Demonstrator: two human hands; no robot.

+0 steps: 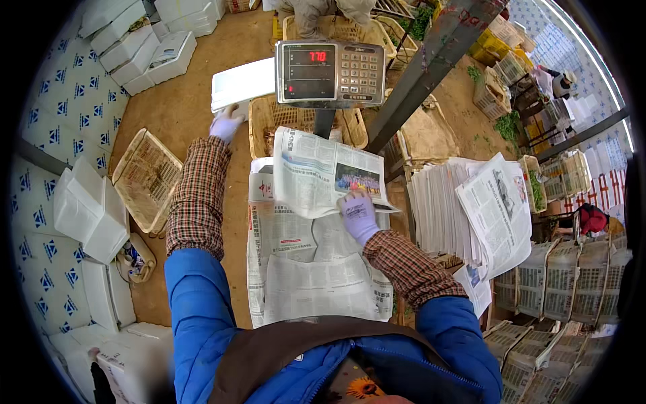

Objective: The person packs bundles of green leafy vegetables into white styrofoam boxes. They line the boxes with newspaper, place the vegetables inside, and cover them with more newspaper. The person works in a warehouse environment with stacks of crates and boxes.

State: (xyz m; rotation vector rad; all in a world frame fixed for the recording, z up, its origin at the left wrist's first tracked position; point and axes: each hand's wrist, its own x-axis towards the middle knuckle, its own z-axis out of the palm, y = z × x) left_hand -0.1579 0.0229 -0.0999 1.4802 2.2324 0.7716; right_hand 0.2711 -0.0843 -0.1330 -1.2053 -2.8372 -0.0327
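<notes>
My left hand (pixel 225 122), in a white glove, reaches forward to the near end of a white foam lid (pixel 242 83). Its fingers are at the lid's edge; whether they grip it I cannot tell. My right hand (pixel 359 217), also gloved, pinches the near edge of a printed newspaper sheet (pixel 308 174) with a colour photo. That sheet is lifted and curved over other newspaper sheets (pixel 323 290), which cover what lies before me. A white rim shows at their far left corner. Beyond stands a weighing scale's display (pixel 330 74) with lit red digits and a keypad.
A newspaper stack (pixel 439 212) is at my right. A slanting metal post (pixel 429 76) rises beside the scale. Plastic crates (pixel 146 179) and white foam boxes (pixel 91 207) stand at left. Behind the display is another crate (pixel 262 121). People are visible at the far side and far right.
</notes>
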